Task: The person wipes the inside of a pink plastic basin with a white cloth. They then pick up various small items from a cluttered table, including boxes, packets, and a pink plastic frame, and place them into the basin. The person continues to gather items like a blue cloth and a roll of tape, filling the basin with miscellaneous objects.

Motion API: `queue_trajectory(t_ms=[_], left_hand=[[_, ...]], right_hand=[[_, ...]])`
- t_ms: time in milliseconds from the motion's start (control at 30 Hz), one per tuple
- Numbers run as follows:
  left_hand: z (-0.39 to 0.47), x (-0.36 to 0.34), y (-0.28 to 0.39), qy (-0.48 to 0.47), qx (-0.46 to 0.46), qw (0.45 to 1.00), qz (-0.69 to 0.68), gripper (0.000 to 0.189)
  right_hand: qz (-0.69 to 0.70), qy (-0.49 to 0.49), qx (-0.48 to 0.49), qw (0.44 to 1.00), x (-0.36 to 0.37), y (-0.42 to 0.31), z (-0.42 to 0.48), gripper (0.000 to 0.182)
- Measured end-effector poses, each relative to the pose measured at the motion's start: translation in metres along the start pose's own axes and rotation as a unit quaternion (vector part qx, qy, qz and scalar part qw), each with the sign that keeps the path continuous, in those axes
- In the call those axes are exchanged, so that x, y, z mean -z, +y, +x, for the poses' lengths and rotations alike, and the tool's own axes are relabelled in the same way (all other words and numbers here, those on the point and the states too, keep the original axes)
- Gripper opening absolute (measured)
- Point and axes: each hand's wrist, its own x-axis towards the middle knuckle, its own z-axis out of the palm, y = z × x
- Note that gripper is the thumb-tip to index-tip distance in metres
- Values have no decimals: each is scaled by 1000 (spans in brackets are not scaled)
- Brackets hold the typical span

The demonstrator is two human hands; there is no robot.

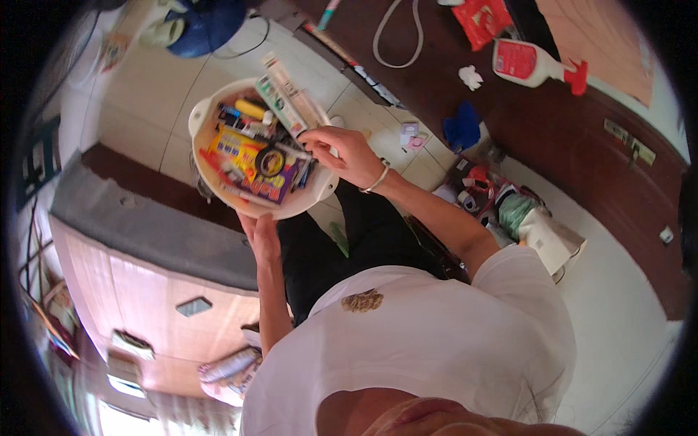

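My left hand (263, 235) grips the near rim of a white plastic basin (248, 211) with small handles, held up over the floor. Inside lie a yellow packet (234, 148), a purple packet (275, 185), a black roll of tape (270, 162), a yellow tube (250, 108) and several pens or slim items. Over the basin's right side my right hand (343, 152), with a bracelet at its wrist, pinches the lower end of a slim white and green package (281, 106). A second slim pale package (294, 90) lies beside it; whether the fingers hold that one too, I cannot tell.
A dark wooden table (551, 120) at the right bears a spray bottle (526, 62), a red packet (482, 22) and a crumpled tissue (470, 77). Bags and loose goods (507, 212) stand below it. A grey-edged bed or couch (158, 234) is at the left, with a phone (194, 307) on it.
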Motion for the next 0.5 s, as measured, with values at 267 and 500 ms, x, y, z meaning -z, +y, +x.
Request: queue_trajectory(t_ms=[267, 500], left_hand=[[-7, 11, 16, 5, 65, 997, 32, 75], [-4, 8, 39, -30, 96, 993, 54, 76]], right_hand=[[-142, 250, -127, 949, 137, 96, -26, 18], [-312, 252, 0, 916, 168, 148, 77, 24]])
